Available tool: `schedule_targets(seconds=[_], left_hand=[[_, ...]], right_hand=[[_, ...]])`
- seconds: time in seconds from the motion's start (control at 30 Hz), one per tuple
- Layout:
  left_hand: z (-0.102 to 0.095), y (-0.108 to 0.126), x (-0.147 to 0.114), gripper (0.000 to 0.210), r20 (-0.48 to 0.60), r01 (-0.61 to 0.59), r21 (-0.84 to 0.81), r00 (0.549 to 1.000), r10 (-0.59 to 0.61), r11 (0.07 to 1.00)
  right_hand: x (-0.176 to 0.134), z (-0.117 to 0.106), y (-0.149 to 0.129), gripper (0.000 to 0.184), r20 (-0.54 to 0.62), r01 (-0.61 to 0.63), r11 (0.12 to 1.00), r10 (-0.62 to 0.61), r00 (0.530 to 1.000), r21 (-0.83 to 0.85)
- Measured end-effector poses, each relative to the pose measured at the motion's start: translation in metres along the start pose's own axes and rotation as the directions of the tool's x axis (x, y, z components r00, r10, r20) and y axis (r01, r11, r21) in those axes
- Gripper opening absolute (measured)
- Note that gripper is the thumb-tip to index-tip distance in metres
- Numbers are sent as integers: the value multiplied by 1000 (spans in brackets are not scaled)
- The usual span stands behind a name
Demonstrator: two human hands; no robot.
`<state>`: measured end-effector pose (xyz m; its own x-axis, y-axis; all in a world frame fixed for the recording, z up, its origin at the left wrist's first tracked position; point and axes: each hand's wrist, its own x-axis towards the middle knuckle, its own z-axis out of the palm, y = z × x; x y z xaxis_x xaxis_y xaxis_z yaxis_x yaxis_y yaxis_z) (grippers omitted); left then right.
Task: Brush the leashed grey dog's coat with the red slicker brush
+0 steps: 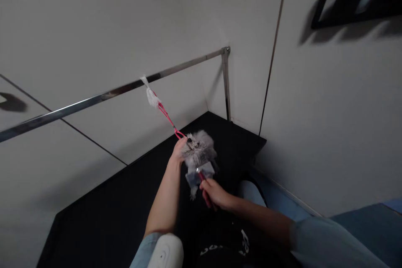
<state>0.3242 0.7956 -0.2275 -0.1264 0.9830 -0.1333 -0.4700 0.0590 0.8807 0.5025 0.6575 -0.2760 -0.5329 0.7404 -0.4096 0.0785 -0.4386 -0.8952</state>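
Small, fluffy grey dog (201,153) toward the right end of the black counter (116,197): soft, probably light! Left hand (179,149) holds its cheek, good spot; right hand (216,193) grips the red-handled flat brush (205,171).

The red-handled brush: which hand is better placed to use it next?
Probably the right hand: it grips the brush close to the dog, while the left hand is at the dog's head.
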Motion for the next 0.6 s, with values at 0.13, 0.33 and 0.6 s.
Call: schedule_targets(seconds=[0.13,0.33,0.6], left_hand=[[4,2,-2,21,0,16,-11,1000,-16,1000],[2,3,0,27,12,56,-21,998,-55,998],[4,5,-1,26,62,122,33,990,-124,992]], right_hand=[[-8,-2,0,20,132,-19,990,0,991,137],[0,-9,-21,23,130,-77,936,33,991,343],[6,-19,-23,19,140,64,944,-115,983,325]])
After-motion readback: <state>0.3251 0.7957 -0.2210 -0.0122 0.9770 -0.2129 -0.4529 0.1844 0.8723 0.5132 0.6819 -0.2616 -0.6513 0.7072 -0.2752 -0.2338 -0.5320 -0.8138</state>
